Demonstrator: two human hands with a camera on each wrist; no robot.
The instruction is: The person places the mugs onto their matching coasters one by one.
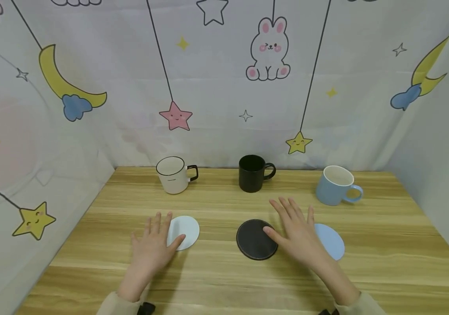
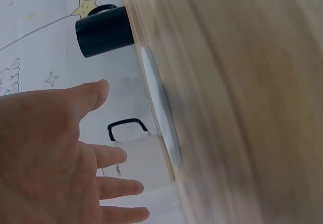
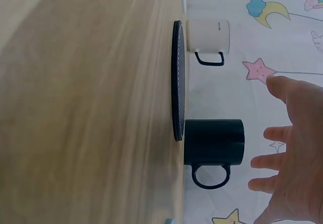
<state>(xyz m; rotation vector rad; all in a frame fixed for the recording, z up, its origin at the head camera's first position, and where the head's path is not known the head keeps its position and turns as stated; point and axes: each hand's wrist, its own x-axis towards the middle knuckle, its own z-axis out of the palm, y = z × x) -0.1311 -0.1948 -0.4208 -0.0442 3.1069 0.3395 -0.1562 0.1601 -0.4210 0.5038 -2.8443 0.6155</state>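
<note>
My left hand (image 1: 154, 243) is spread flat with straight fingers beside a white round coaster (image 1: 188, 231), its thumb over the coaster's left edge. In the left wrist view the hand (image 2: 70, 148) is held off the table, apart from the coaster (image 2: 161, 108). My right hand (image 1: 294, 231) is spread open between a black round coaster (image 1: 253, 241) and a light blue coaster (image 1: 332, 241), and covers part of each. In the right wrist view this hand (image 3: 292, 158) holds nothing and hangs above the black coaster (image 3: 177, 82).
Three mugs stand in a row at the back of the wooden table (image 1: 224, 280): a white mug (image 1: 173, 174), a black mug (image 1: 253, 173) and a light blue mug (image 1: 336, 185). Printed fabric walls close in the table at the back and on both sides.
</note>
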